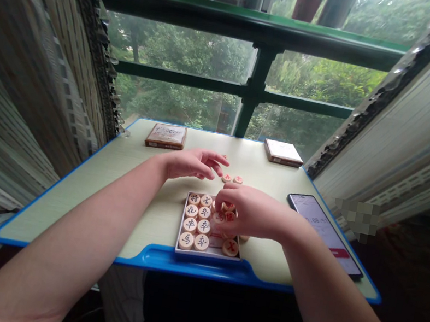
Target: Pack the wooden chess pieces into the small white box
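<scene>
A shallow white box (180,232) near the table's front edge holds rows of round wooden Chinese chess pieces. Black characters mark the left-hand pieces, such as the one in the front left corner (186,240); a red-marked piece (230,247) lies at the front right. My right hand (251,212) reaches over the box, thumb and fingers closing around a Chinese chess piece (220,217); they partly cover the pieces there. Just beyond the box, my left hand (195,163) hovers with fingers apart and nothing in them. Two red-marked pieces (232,178) lie close to its fingertips.
Two flat boxes stand at the back, a brown one (166,136) on the left and a white-topped one (283,153) on the right. A phone (325,233) lies at right on the blue-edged table (110,187). Curtains and a window surround it.
</scene>
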A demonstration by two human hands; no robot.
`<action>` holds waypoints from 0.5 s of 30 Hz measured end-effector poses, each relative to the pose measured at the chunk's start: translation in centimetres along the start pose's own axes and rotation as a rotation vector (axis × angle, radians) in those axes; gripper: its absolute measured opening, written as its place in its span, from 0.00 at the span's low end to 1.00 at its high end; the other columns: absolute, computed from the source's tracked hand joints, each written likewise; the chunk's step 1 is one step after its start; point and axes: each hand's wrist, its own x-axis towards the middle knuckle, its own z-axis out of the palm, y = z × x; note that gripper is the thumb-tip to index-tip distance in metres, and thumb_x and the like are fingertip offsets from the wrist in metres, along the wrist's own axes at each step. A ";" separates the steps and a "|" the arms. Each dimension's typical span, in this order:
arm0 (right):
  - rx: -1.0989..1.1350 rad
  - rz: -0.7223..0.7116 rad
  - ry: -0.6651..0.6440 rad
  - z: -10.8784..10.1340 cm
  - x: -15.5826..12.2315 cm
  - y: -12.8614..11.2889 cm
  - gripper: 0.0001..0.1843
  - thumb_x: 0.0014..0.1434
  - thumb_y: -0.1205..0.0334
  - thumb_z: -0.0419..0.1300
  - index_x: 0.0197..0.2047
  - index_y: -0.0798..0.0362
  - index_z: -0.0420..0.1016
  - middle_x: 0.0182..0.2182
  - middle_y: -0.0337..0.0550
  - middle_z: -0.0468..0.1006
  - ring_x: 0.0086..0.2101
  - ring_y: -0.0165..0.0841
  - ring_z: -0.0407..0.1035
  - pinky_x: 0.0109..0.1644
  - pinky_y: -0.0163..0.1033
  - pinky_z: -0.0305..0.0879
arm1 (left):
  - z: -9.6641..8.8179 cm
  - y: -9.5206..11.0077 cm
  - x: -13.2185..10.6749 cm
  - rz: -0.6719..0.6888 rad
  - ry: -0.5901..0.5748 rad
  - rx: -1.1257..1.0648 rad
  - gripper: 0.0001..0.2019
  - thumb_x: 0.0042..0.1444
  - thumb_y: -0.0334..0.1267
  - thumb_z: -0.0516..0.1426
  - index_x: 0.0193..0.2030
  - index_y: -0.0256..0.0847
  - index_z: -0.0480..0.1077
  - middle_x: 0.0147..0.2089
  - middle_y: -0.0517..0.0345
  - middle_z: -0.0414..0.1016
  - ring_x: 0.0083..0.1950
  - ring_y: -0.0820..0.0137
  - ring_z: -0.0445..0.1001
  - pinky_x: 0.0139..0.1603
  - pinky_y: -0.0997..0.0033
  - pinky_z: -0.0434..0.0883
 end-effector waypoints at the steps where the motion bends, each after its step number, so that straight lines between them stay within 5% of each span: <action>1: -0.014 0.009 -0.008 0.1 0.0 -0.1 0.12 0.46 0.56 0.65 0.33 0.53 0.74 0.32 0.40 0.71 0.29 0.29 0.61 0.31 0.34 0.55 | 0.1 0.0 0.0 -0.005 0.004 0.011 0.25 0.39 0.29 0.63 0.49 0.41 0.71 0.39 0.56 0.74 0.38 0.74 0.68 0.33 0.75 0.61; 15: -0.031 0.002 -0.034 0.6 0.2 0.1 0.13 0.43 0.56 0.65 0.33 0.51 0.73 0.33 0.41 0.72 0.32 0.31 0.64 0.33 0.34 0.57 | 0.1 -0.2 0.3 -0.018 -0.018 0.053 0.25 0.40 0.31 0.65 0.49 0.40 0.70 0.39 0.56 0.73 0.39 0.74 0.68 0.35 0.74 0.62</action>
